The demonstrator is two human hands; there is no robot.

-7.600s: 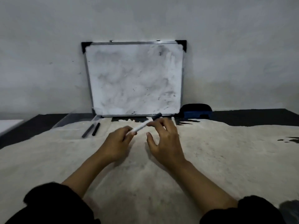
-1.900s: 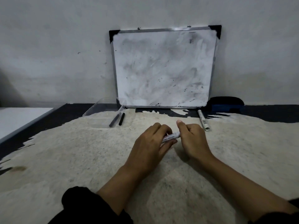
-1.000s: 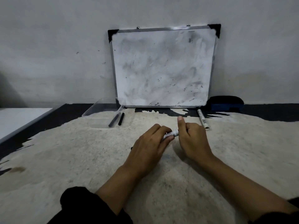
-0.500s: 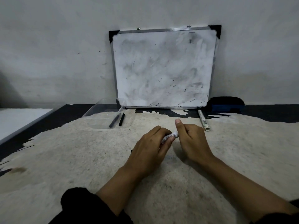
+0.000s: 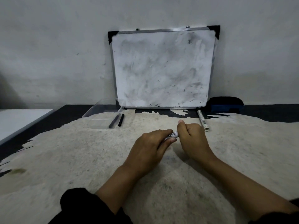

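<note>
With the white marker [image 5: 172, 135] low over the middle of the table [image 5: 80, 159], the left hand [image 5: 150, 147] clamped round its barrel and the right hand [image 5: 192, 139] with its grip curled tight on the right end, a straight in-line pull probably beats a sideways wrench.

A single head-worn camera looks forward and down from close above the left hand [image 5: 148, 149] and right hand [image 5: 193, 139], facing the whiteboard [image 5: 162, 70] at the far wall [image 5: 51, 46].

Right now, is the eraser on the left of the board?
No, the eraser lies at the right of the board, near its bottom corner.
</note>
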